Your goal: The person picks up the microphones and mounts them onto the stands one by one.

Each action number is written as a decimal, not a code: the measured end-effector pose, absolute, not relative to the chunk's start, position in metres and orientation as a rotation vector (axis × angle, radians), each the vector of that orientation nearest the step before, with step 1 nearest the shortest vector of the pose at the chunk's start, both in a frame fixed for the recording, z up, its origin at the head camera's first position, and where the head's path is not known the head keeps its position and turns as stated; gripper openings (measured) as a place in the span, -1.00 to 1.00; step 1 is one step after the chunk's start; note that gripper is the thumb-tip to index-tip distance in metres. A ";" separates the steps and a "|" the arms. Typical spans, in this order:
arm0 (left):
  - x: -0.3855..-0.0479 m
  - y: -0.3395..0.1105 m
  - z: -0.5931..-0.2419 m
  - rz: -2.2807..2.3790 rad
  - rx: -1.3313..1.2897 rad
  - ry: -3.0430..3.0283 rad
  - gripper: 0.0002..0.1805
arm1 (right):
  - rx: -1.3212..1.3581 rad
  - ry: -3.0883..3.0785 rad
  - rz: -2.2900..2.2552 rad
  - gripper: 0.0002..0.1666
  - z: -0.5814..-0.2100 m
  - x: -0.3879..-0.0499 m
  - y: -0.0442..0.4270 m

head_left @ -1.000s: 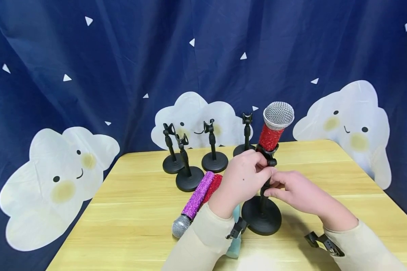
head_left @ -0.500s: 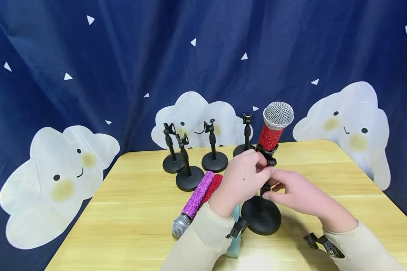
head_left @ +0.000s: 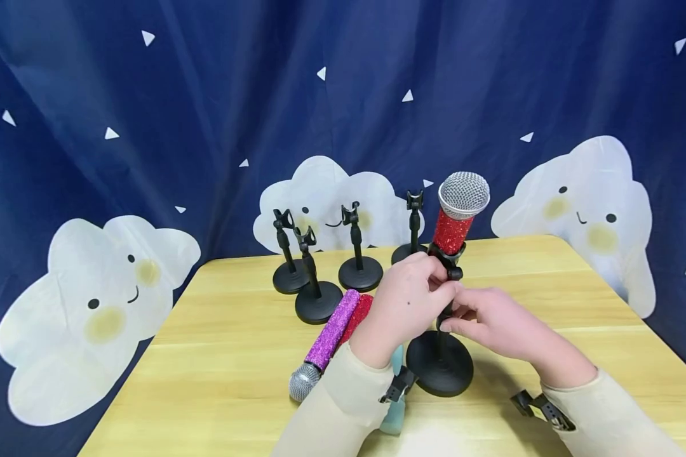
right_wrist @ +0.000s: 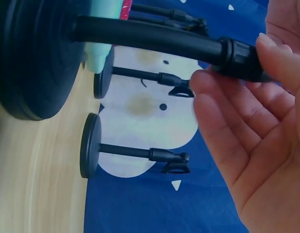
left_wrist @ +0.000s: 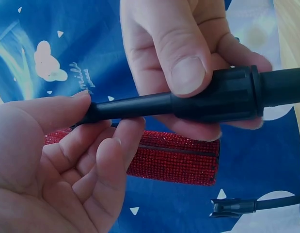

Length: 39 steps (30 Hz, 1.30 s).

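A red glittery microphone [head_left: 451, 233] with a silver mesh head leans in the clip of a black desktop microphone stand [head_left: 440, 367]. My left hand [head_left: 403, 301] pinches the stand's thin upper pole just below the clip; the left wrist view shows its thumb and fingers there. Lower down, my right hand [head_left: 494, 320] grips the ribbed collar [left_wrist: 222, 94] between thumb and fingers. In the right wrist view the thick lower pole [right_wrist: 150, 36] runs from the collar to the round base [right_wrist: 36, 58]. The base appears to stand on the table.
Several black stands with bare clips, among them a near one [head_left: 318, 303], stand at the back of the wooden table [head_left: 217, 381]. Left of my forearm lie a purple microphone [head_left: 333, 330] and a red one [head_left: 357, 317]. A light-blue one [head_left: 394, 416] is partly hidden beneath my left sleeve.
My right thumb has shifted slightly across the stand's pole. Both hands otherwise keep their places, and the microphone stays in the clip.
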State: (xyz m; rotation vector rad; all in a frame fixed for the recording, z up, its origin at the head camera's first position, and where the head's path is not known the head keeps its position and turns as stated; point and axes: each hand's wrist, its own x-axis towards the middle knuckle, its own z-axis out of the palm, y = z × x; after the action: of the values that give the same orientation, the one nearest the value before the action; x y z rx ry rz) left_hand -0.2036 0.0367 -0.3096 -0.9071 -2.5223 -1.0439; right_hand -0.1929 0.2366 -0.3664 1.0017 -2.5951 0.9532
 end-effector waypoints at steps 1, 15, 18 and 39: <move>-0.203 0.037 -0.310 -1.045 -0.905 -2.525 -0.90 | 1.006 -2.596 0.947 -0.78 -0.367 -0.193 0.237; -0.203 0.039 -0.308 -1.012 -0.896 -2.465 -0.87 | 1.063 -2.483 0.835 -0.72 -0.368 -0.196 0.238; -0.202 0.040 -0.309 -1.021 -0.900 -2.488 -0.86 | 1.038 -2.535 0.831 -0.74 -0.367 -0.194 0.238; -0.181 0.023 -0.360 0.325 -1.216 -2.826 -0.60 | 1.089 -3.053 0.544 -0.32 -0.387 -0.161 0.247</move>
State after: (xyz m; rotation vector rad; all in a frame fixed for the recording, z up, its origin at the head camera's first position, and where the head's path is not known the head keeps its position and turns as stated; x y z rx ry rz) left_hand -0.1810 0.0227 -0.3602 -1.2156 -2.8260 0.3248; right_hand -0.1613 0.2469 -0.3866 1.0893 -3.0534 0.5440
